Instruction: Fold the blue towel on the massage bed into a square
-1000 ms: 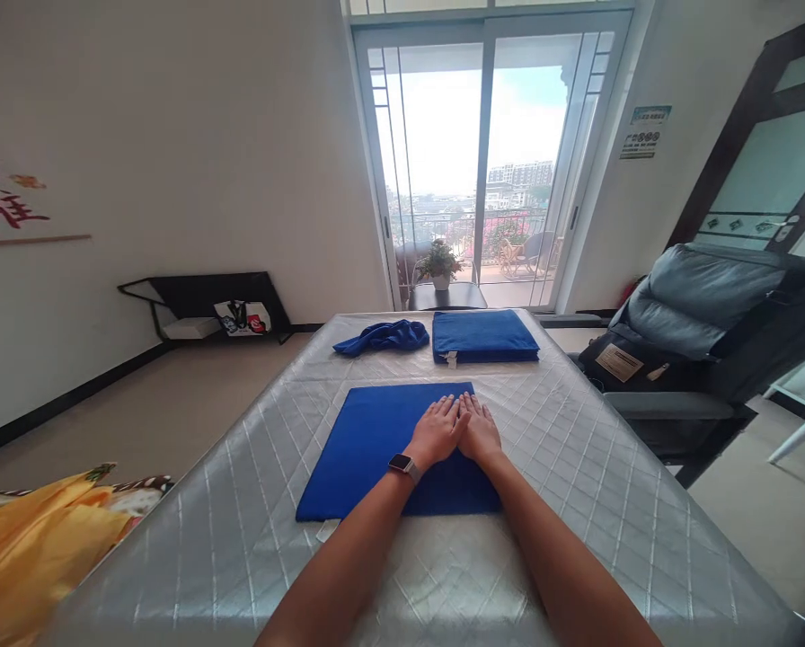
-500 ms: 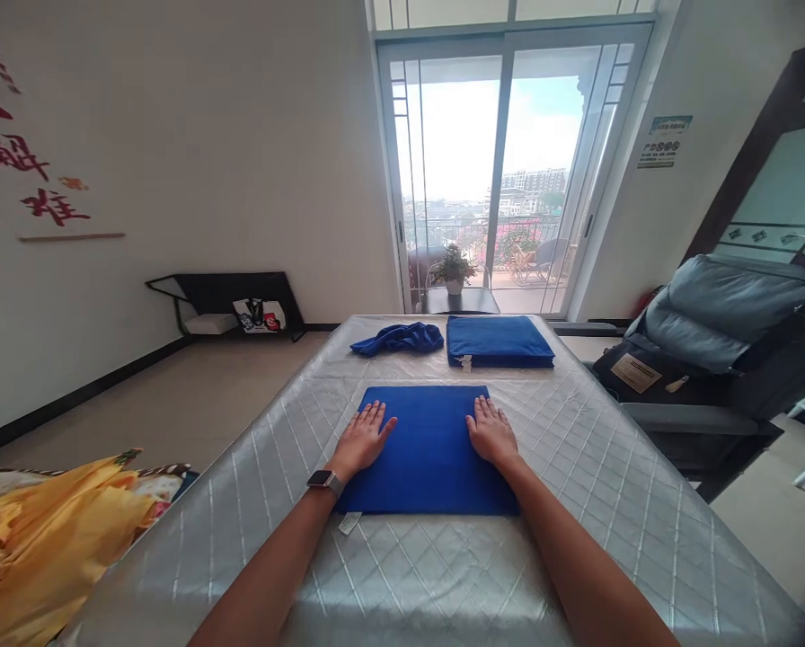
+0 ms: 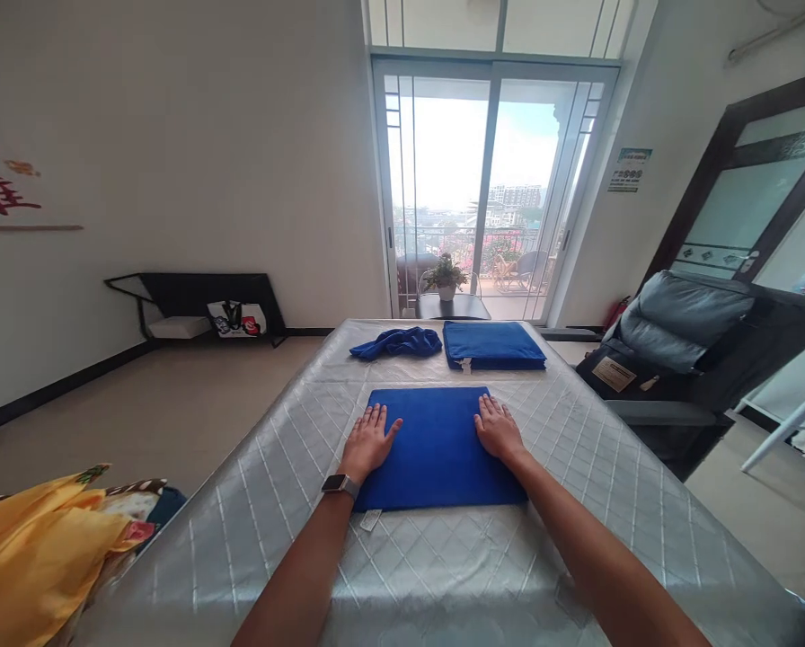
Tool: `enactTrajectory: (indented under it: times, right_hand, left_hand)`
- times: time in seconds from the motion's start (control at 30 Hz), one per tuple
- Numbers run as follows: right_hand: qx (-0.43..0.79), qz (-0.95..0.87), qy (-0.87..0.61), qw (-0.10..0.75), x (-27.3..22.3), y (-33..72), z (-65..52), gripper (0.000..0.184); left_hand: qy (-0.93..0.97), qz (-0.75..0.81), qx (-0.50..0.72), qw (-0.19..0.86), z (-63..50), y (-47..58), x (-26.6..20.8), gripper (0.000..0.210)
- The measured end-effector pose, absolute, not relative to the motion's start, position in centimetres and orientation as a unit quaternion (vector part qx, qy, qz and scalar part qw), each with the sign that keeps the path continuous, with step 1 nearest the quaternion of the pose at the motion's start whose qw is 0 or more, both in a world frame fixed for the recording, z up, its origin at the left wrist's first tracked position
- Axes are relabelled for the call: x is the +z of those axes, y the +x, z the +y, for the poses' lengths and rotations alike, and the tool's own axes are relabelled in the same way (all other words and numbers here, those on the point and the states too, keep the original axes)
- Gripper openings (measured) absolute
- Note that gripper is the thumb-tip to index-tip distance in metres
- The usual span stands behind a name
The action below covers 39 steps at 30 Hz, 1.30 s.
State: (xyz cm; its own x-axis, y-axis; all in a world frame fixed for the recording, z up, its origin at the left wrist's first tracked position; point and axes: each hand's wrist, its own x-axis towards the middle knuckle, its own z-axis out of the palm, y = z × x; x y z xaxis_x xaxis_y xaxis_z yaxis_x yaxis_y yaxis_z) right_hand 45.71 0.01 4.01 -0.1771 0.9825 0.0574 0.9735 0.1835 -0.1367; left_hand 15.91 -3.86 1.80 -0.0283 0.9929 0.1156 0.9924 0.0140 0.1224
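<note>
Quilted cover [image 3: 443, 562]; hands [image 3: 367, 442] [image 3: 499, 431] flat (on cloth [image 3: 436, 454]).

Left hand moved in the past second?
Yes, leftward: the left hand now lines up with the left half of the crumpled blue cloth, previously its right end.

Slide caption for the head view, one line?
Left hand and right hand rest on opposite sides of a flat blue cloth; a crumpled cloth and folded stack lie beyond.

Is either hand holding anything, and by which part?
Nothing held: the left hand and right hand rest flat on the nearest cloth, along its sides.
</note>
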Motion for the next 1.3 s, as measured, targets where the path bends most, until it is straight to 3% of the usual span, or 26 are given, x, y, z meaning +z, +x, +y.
enactTrajectory:
  times: [0.27, 0.7, 0.97, 1.13, 1.3]
  right_hand:
    - [0.069, -0.762, -0.642, 0.037, 3.1, 46.2, -3.8, 0.069]
    - [0.091, -0.756, -0.646, 0.061, 3.1, 45.9, -4.1, 0.067]
    - [0.096, -0.765, -0.634, 0.057, 3.1, 46.4, -4.4, 0.064]
    - [0.083, -0.780, -0.618, 0.052, 2.9, 46.7, -4.5, 0.065]
    - [0.085, -0.763, -0.635, 0.088, 3.0, 46.2, -4.4, 0.066]
  left_hand:
    - [0.704, 0.704, 0.086, -0.023, -3.7, 15.8, 1.3, 0.080]
    - [0.695, 0.710, 0.095, -0.060, -4.6, 17.5, 2.4, 0.074]
    - [0.864, 0.480, 0.145, -0.039, -6.1, 31.8, 3.4, 0.066]
    - [0.850, 0.510, 0.134, 0.005, -5.5, 34.6, 2.8, 0.070]
    - [0.826, 0.556, 0.091, -0.001, -6.1, 29.6, 2.0, 0.073]
